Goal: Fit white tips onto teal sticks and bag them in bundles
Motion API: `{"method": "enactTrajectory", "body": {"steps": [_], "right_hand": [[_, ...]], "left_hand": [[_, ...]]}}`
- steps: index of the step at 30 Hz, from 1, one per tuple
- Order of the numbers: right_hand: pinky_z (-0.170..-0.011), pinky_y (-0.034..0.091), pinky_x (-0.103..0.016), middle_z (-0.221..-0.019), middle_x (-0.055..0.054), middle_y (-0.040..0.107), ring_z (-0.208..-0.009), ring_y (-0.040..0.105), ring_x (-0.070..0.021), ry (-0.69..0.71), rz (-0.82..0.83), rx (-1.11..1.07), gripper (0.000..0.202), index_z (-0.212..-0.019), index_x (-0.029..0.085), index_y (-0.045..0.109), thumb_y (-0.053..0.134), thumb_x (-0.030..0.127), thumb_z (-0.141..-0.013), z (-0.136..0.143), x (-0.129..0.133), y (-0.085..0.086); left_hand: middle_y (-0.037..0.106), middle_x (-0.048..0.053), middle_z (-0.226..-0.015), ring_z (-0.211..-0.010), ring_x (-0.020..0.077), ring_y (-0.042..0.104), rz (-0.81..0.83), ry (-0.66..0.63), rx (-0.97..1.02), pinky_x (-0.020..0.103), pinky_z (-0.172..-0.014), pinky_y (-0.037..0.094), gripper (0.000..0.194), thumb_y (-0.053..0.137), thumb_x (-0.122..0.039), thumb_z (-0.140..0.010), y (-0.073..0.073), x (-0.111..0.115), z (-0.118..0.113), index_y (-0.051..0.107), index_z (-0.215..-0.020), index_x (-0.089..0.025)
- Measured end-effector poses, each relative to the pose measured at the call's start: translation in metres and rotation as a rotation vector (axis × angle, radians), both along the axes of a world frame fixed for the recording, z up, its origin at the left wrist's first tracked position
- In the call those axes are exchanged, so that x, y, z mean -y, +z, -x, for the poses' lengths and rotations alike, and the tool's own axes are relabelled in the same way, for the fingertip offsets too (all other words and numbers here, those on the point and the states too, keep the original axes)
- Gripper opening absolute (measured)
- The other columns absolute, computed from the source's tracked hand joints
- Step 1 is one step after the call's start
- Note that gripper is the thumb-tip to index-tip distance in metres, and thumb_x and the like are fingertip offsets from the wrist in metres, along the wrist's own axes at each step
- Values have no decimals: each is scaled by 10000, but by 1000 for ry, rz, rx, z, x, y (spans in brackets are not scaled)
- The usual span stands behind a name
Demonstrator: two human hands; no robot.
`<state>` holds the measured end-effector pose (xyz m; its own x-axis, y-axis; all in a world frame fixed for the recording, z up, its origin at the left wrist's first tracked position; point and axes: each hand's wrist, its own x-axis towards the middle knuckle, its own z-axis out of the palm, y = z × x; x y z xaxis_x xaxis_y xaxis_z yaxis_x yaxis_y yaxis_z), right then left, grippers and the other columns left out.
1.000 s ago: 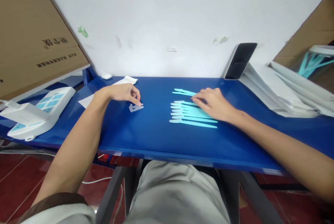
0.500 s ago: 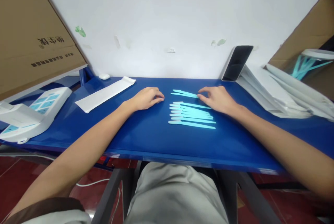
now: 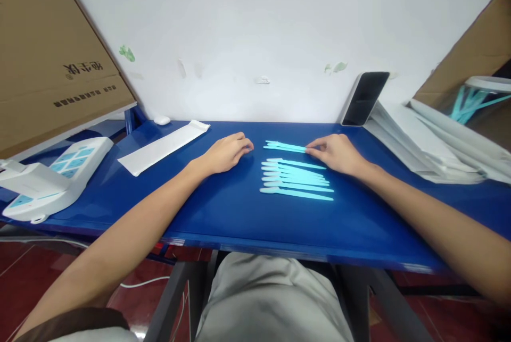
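Observation:
My right hand [image 3: 333, 151] pinches the right-hand ends of a pair of light-blue eyebrow razors [image 3: 285, 146] between thumb and fingers. The two lie close together on the blue table, one nearly over the other. Just below them, several more such razors [image 3: 297, 178] lie in a loose row, their pale capped heads to the left. My left hand [image 3: 229, 152] rests on the table left of the razors, fingers loosely bent and thumb a little apart, with nothing visible in it.
A flat white sleeve [image 3: 163, 148] and a white device with blue panels [image 3: 59, 177] are at left. A phone [image 3: 365, 98] leans on the wall. Stacked white bags [image 3: 431, 145] lie at right, near a clear tub holding blue razors [image 3: 471, 102]. A cardboard box [image 3: 51, 55] stands at left.
My right thumb and fingers have closed on the ends of the upper two razors, which now lie closer together. My left hand stays about where it was; the view shifts slightly.

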<state>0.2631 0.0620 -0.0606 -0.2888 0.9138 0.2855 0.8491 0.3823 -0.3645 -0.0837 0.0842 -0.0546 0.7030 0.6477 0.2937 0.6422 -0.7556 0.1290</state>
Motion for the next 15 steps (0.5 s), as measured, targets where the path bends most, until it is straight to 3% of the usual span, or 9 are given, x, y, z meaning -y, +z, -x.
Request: {"method": "enactTrajectory", "body": {"steps": [4,7,10,15], "right_hand": [[-588,426,-333,-551,2,595,-515,532,-168,-18,-31,-71,264,-877,201,797,643,414,-888,0,1,2],[-573,400,-318,-561,9,564,-522,504,-153,-16,-22,-177,290,-846,196,750,624,454,-886,0,3,3],[-538,364,-303,-538,25,505,-506,456,-140,-31,32,-296,326,-832,189,715,630,501,-871,0,5,4],[-482,299,-286,-519,29,498,-468,377,-121,-78,121,-424,355,-849,188,693,656,541,-854,1,8,4]], "left_hand": [[645,73,-946,-828,202,609,-3,49,292,352,-808,494,257,482,-349,-1015,4,6,-7,674,-1056,-183],[635,17,-761,-682,166,603,159,90,552,316,-713,509,244,551,-403,-989,6,11,-15,653,-1039,-188],[719,52,-853,-751,172,682,308,70,729,303,-734,547,264,611,-438,-953,3,12,-19,632,-996,-178],[758,98,-945,-784,179,721,336,75,775,298,-714,566,293,626,-454,-939,-5,6,-18,643,-991,-166]]}}
